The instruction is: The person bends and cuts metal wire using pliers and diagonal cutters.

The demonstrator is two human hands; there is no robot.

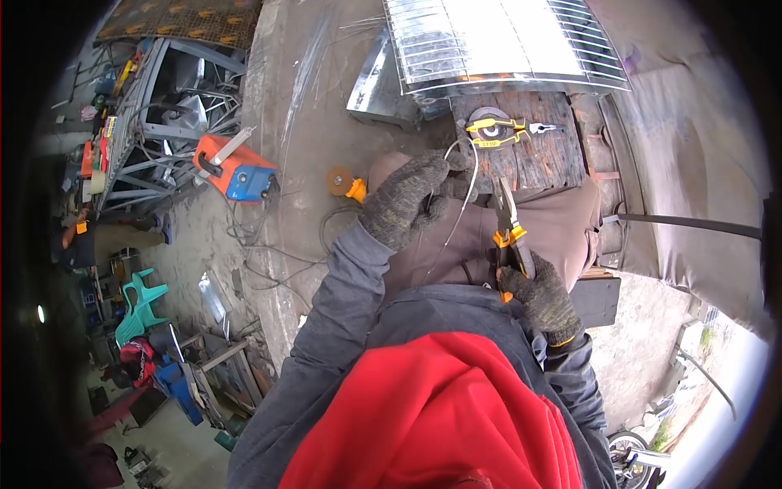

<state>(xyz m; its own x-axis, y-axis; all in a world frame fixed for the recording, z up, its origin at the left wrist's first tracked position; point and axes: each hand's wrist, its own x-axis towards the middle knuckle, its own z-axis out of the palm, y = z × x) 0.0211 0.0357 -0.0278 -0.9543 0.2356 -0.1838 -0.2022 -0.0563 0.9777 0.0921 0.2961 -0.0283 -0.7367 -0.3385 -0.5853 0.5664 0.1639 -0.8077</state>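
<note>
My left hand (410, 200), in a dark knitted glove, pinches a thin pale wire (465, 204). The wire loops up over the edge of a worn wooden block (538, 167) and hangs back down over my lap. In my gloved right hand (538, 297) is a pair of pliers (509, 224) with orange and black handles, its jaws pointing away from me, right of the wire. Another pair, yellow-handled pliers (493, 143), lies on the block beside a round grey disc (486, 114).
A wire grid (505, 45) stands beyond the block, near a bent sheet-metal piece (379, 85). On the ground at left are an orange tool with a round disc (346, 184), a red-and-blue machine (236, 171) and loose cables (281, 273). Farther left, a person's leg (130, 236) shows.
</note>
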